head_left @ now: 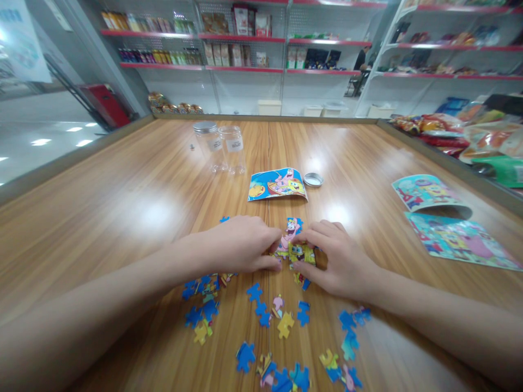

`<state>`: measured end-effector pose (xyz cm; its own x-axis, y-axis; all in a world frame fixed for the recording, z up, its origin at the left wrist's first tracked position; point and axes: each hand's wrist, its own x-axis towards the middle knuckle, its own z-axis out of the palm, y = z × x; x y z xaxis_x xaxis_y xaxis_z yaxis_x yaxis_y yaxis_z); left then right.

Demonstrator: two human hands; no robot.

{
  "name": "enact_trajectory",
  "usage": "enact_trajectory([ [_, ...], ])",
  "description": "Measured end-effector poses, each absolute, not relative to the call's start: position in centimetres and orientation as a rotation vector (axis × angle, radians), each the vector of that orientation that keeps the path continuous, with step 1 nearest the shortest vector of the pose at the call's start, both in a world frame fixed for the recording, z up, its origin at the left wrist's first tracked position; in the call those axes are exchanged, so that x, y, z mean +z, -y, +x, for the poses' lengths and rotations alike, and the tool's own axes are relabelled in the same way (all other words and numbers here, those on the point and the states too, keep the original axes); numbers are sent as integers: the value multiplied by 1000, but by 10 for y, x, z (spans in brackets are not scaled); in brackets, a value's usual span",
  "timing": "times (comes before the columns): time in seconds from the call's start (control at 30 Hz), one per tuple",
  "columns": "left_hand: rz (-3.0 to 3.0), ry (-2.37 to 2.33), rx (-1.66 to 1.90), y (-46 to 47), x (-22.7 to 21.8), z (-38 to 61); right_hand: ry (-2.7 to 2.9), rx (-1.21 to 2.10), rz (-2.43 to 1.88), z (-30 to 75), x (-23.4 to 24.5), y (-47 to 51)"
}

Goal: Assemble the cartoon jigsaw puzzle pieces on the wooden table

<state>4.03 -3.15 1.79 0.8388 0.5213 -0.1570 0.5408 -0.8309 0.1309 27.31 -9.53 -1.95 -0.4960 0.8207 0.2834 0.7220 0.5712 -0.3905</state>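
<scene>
A partly joined jigsaw puzzle [291, 230] with a pink and a yellow cartoon figure lies on the table between my two hands. At its left edge, my left hand [245, 243] has the fingers curled and the thumb close to them, gripping the pieces there. From the other side my right hand [337, 257] holds the yellow-faced section [301, 252] between thumb and fingers. My hands cover parts of the puzzle. Nearer to me lie loose pieces, among them a yellow jigsaw piece [285, 325] and a blue jigsaw piece [245, 356].
Beyond the hands lies a curled picture card [278, 185] beside a metal lid [313, 179]. Two clear jars [233, 155] stand further back, one lidded. More picture sheets [461, 239] lie at right. Snack packs [441, 130] sit past the table's right edge; stocked shelves [245, 38] line the back.
</scene>
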Motion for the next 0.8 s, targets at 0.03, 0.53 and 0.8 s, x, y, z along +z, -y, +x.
enact_trajectory([
  [0.03, 2867, -820, -151, 32, 16, 41, 2368, 306, -1243, 273, -19, 95],
  [0.53, 2816, -588, 65, 31, 27, 32, 2366, 331, -1251, 272, -20, 96],
  [0.8, 2623, -601, 669, 26, -29, 3, 2287, 420, -1267, 270, -20, 98],
])
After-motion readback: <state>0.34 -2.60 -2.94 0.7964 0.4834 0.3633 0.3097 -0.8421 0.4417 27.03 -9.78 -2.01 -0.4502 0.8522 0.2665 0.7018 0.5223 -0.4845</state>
